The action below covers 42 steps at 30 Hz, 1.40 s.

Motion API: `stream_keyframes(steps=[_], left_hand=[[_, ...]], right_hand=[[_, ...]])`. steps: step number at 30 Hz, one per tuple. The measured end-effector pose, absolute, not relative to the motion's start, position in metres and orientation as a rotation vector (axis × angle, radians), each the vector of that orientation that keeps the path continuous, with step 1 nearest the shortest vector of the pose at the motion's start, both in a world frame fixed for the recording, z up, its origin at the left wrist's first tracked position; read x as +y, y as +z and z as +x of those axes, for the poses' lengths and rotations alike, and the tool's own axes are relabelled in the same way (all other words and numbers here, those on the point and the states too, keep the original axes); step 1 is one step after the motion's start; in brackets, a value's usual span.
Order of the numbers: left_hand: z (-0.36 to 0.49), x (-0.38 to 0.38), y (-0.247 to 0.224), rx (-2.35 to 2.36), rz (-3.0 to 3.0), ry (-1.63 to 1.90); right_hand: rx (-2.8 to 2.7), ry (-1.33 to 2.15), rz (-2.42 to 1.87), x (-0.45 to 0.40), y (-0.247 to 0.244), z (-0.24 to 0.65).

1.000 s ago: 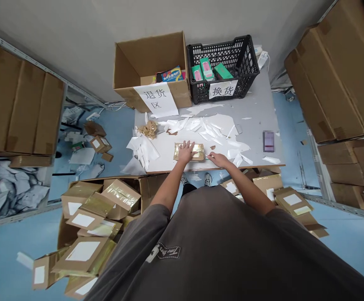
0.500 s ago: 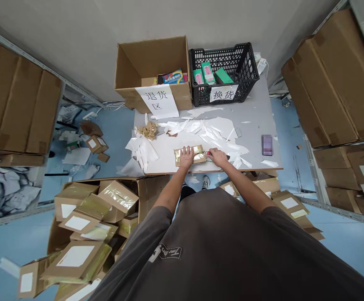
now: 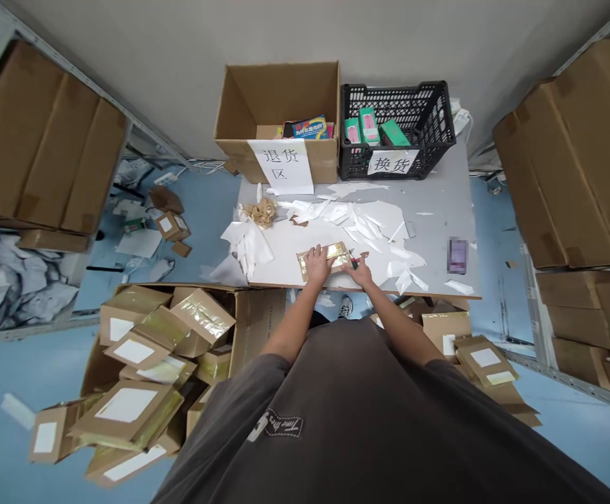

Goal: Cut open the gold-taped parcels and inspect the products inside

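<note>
A small cardboard box point(image 3: 340, 250) wrapped in shiny yellowish tape lies near the table's front edge. Across its left part rests my left hand point(image 3: 317, 264), palm down with the fingers spread. My right hand point(image 3: 360, 273), at the box's right end, is closed around a red-and-black box cutter point(image 3: 355, 263). The cutter points up and to the left; its blade is too small to make out clearly. Behind the box, torn white paper scraps point(image 3: 349, 213) are strewn over the table point(image 3: 435, 206), along with crumpled brown paper point(image 3: 261, 212).
A large open carton point(image 3: 320, 164) with a white sign and a black crate point(image 3: 433, 154) with green boxes stand at the table's back. A phone point(image 3: 457, 256) lies at right. Taped parcels point(image 3: 126, 413) fill a carton at lower left. Shelves with cartons point(image 3: 572, 147) flank both sides.
My right hand has turned the box cutter from lying sideways to pointing up and left. The box is slightly tilted, its right end higher. The whole view has shifted a little.
</note>
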<state>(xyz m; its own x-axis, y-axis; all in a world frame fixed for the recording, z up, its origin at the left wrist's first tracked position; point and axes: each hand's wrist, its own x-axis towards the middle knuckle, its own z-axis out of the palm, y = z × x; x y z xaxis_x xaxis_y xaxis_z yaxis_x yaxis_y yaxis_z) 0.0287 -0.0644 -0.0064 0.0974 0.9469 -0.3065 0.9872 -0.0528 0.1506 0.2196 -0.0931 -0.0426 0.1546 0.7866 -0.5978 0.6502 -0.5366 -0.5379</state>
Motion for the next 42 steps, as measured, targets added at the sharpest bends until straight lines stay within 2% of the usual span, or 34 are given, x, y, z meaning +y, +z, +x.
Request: stream_keyframes(steps=[8,12,15,18,22,28,37,42], left_hand=[[0.004,-0.107,0.007,2.172,1.751,-0.257],[-0.008,-0.119,0.004,2.000,1.844,-0.253],[-0.018,-0.110,0.000,1.611,2.206,-0.248],[-0.028,-0.089,-0.001,1.245,2.427,-0.264],[-0.032,-0.064,0.001,1.137,2.480,-0.243],[-0.017,-0.068,0.000,1.270,2.428,-0.256],[-0.004,-0.087,-0.003,1.511,2.262,-0.212],[0.001,-0.080,-0.003,1.574,2.196,-0.225]], right_hand=[[-1.494,1.251,-2.258,-0.002,-0.046,0.161],[-1.547,1.200,-2.216,0.027,-0.045,0.135],[-1.550,1.190,-2.189,0.035,-0.044,0.134],[-1.514,1.227,-2.160,0.031,-0.043,0.148],[-1.543,1.298,-2.125,-0.002,-0.044,0.183],[-1.541,1.362,-2.203,-0.062,-0.047,0.211],[-1.562,1.307,-2.036,-0.032,-0.038,0.189],[-1.750,1.664,-1.877,-0.045,-0.021,0.218]])
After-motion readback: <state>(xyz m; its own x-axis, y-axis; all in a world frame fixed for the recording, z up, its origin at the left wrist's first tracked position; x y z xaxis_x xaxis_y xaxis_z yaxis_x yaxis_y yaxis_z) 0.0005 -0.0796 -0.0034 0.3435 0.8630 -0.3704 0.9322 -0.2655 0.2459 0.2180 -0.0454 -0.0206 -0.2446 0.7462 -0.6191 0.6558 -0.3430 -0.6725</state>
